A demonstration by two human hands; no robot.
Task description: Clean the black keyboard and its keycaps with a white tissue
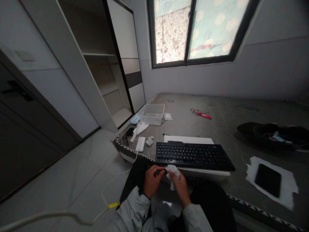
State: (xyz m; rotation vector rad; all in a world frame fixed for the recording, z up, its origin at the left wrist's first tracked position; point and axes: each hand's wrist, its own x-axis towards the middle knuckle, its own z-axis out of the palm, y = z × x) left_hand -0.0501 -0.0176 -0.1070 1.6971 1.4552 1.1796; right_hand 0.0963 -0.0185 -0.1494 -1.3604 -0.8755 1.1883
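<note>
My right hand [180, 187] is closed around a crumpled white tissue [173, 168], with part of it hanging below the fingers. Beside it, my left hand [152, 181] has thumb and forefinger drawn together at the tissue's left edge. A small dark thing may sit between those fingertips, too small to name. Both hands are just in front of a black keyboard [190, 154], above my lap. The keyboard rests on a white box or board [205, 140] on the mattress. A second crumpled tissue [150, 141] lies left of the keyboard.
A white power strip [140, 144] with a cable lies near the mattress edge. Behind it are a clear plastic bin [152, 114] and a white packet [167, 116]. A red wrapper [202, 114] lies farther back. At right are a black bag [272, 137] and a phone [268, 179] on paper.
</note>
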